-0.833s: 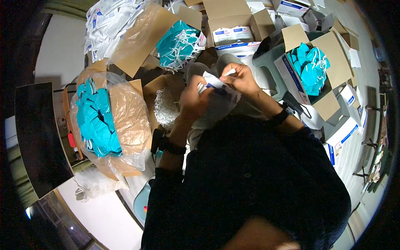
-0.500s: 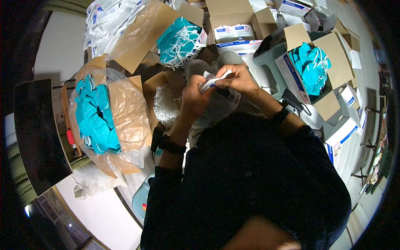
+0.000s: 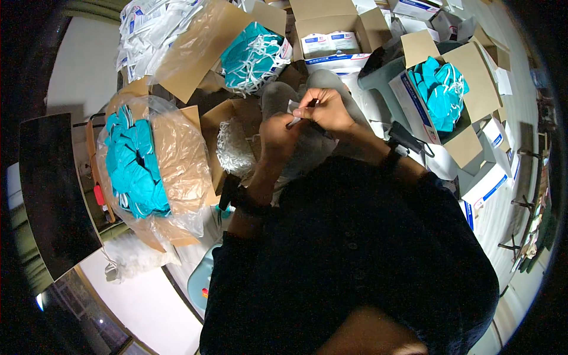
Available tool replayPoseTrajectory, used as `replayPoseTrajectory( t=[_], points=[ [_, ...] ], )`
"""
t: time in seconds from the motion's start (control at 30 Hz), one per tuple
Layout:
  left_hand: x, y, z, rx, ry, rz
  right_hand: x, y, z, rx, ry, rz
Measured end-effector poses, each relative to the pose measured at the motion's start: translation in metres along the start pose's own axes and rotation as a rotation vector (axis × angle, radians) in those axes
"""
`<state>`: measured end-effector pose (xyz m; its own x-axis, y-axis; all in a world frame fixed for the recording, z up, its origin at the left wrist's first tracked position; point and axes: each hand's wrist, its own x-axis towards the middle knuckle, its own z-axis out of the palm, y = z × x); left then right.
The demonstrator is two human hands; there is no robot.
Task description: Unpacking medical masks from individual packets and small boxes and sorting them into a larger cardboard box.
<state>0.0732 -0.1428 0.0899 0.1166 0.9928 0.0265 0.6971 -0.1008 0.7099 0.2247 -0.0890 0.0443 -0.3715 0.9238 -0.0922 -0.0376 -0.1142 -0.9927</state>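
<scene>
Head view shows both bare hands close together over the person's lap, near the knees (image 3: 324, 83), with a small white piece (image 3: 293, 107) caught between them. The left hand (image 3: 278, 137) is curled into a loose fist around the lower part of the white piece, most of its fingers hidden from this angle. The right hand (image 3: 328, 112) is mostly closed, thumb and forefinger pinching the same piece at its upper part, the fingers bent above. Just left of the left hand, a bundle of thin white strips (image 3: 232, 151) lies in a cardboard box (image 3: 210, 127); farther left, teal masks (image 3: 139, 171) fill a clear plastic bag (image 3: 189, 160) lining a carton. Ahead sit a heap of teal masks with white straps (image 3: 251, 62), a mound of white packets (image 3: 155, 36) and an open carton (image 3: 328, 26) holding white-and-blue packs (image 3: 330, 44). To the right, near a grey-green stool (image 3: 383, 89), another open box (image 3: 413, 106) holds more teal masks with tangled white straps (image 3: 439, 94)
</scene>
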Motion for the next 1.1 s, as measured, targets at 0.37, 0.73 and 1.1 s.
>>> replayPoseTrajectory(
  t=[0.37,0.73,1.1],
  points=[
    [-0.049,0.051,0.008,-0.167,0.248,0.437,0.019,0.077,-0.021,-0.502,0.186,0.099],
    [-0.026,0.006,-0.020,-0.096,-0.063,0.061,-0.002,-0.034,-0.011,0.251,-0.336,0.348],
    [-0.012,-0.012,-0.017,-0.208,-0.061,0.009,-0.014,-0.024,0.005,0.080,-0.143,-0.083]
  ],
)
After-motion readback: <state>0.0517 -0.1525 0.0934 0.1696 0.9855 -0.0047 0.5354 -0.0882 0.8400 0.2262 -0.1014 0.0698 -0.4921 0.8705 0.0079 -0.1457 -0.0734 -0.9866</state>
